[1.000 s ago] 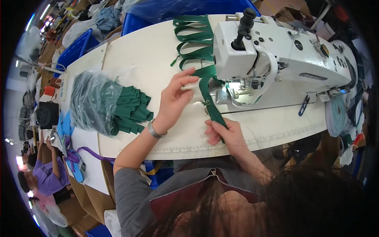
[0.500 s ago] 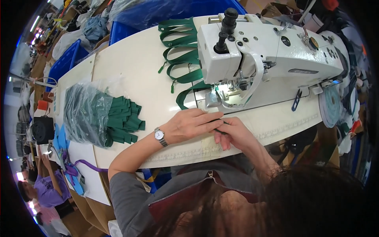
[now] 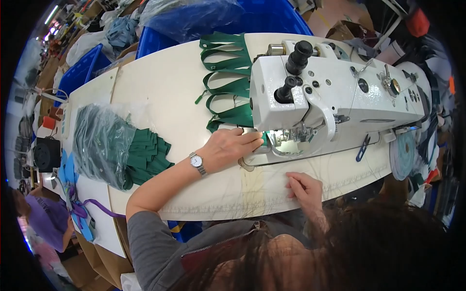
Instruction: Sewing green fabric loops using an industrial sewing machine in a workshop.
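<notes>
My left hand (image 3: 232, 148), a watch on its wrist, is at the stitching area of a white sewing machine (image 3: 359, 104). Its fingertips pinch and press a short piece of green strap (image 3: 264, 139) beside the presser foot; the hand covers part of the strap. My right hand (image 3: 307, 190) hovers over the table's front part, fingers loosely curled and apart, with nothing visible in them. Behind the left hand, a row of green strap loops (image 3: 225, 89) lies by the machine head. Left on the table, a clear plastic bag (image 3: 99, 145) holds green strips (image 3: 145, 157) that stick out of it.
Small dark blue thread snips (image 3: 362, 148) lie right of the needle area. A roll of pale tape (image 3: 404, 148) hangs at the table's right end. Blue bins (image 3: 194, 22) stand behind the table. Purple and blue ribbons (image 3: 82, 213) lie at left, near a person in purple (image 3: 46, 218).
My hands have separated. The left moved up to the presser foot with the green strap; the right let go and drew back toward the table's front edge. The view shifted slightly.
</notes>
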### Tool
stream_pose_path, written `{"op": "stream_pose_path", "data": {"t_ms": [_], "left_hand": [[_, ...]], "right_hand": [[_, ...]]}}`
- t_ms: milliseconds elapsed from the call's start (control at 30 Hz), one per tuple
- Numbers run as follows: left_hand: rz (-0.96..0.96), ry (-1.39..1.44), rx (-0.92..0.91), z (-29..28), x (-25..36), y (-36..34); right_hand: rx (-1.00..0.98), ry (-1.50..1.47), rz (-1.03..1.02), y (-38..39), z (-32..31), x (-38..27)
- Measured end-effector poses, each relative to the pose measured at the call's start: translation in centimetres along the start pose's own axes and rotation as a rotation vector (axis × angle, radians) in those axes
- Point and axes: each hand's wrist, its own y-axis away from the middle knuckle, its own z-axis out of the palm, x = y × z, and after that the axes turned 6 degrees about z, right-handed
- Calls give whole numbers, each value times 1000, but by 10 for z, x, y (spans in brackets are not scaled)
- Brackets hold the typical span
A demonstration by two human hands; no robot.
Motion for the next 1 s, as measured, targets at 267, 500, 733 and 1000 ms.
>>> {"op": "stream_pose_path", "data": {"t_ms": [267,500,733,1000], "left_hand": [[-83,104,-74,-7,-3,-9],[-106,42,-45,-1,0,-13],[-99,39,-19,3,2,-13],[-63,62,18,2,-2,-13]], "right_hand": [[43,12,-29,-4,2,1],[50,-9,-56,-5,3,4],[67,30,-84,-5,4,2],[64,-9,-82,-5,3,5]]}}
